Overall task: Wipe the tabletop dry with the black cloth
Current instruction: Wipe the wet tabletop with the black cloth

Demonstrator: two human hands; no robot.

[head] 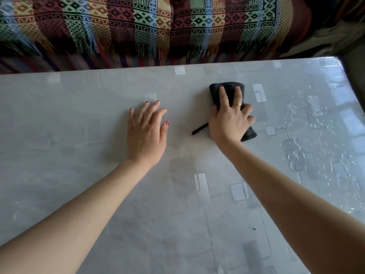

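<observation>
**On the grey tabletop: cloth under the right hand**

On the tabletop [79,119], water drops [298,155] lie at 3 o'clock. The left hand [146,133] rests flat at centre, fingers spread, holding nothing. At 1 o'clock, the right hand [230,120] presses the bunched black cloth [227,89], fingers extended over it. A patterned throw [138,26] hangs at 12 o'clock.

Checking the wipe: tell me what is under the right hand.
The black cloth, folded, lies under the right hand, pressed flat on the tabletop. Whether the surface beneath is wet is hidden.

Bare tabletop [79,115] all round; only the left hand [147,133] lies on it.
</observation>
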